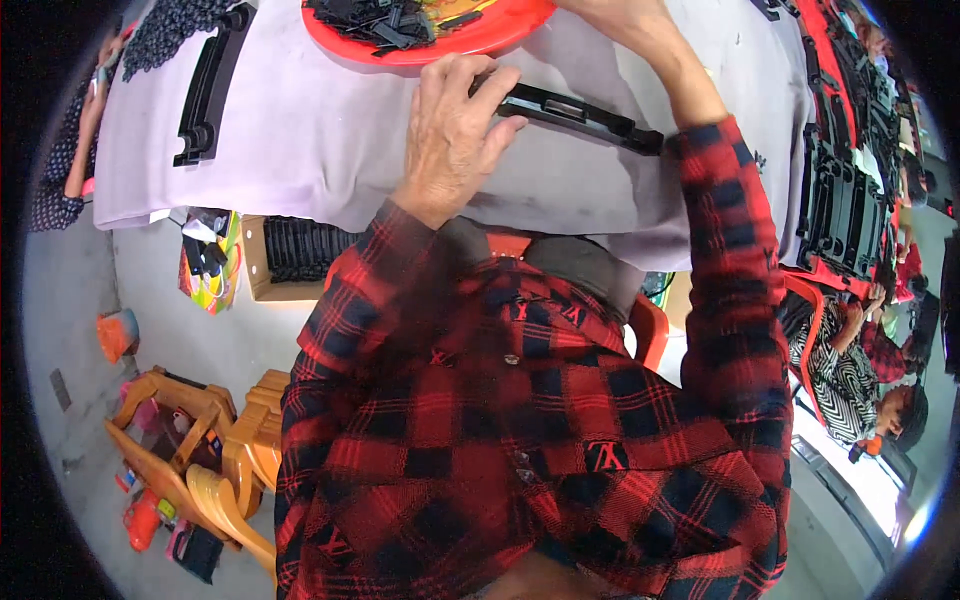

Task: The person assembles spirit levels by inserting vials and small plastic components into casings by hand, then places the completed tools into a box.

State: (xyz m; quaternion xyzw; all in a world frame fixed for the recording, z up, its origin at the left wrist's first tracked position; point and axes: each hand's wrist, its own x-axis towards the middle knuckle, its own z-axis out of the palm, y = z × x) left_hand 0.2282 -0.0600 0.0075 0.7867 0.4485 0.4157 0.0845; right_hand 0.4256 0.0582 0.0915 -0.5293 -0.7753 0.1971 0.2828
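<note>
A long black plastic bar (pixel 592 121) with a slot in it lies slantwise over the cloth-covered table. My left hand (pixel 446 135) is closed on its left end, thumb below and fingers curled over the top. My right hand (pixel 622 18) reaches to the top edge of the picture, by the right side of a red plastic tray (pixel 505 32). Its fingers fall outside the view, so what they do is hidden. Small flat black parts (pixel 390 24) are heaped in the tray, with something yellow beside them.
Another black bar (pixel 213 85) rests on the table's left, near a pile of small dark pieces (pixel 172 35). Below stands a cardboard box (pixel 262 262) of black parts. Several black bars (pixel 842 205) line a red surface at right, where other people sit. Wooden chairs (pixel 165 450) stand lower left.
</note>
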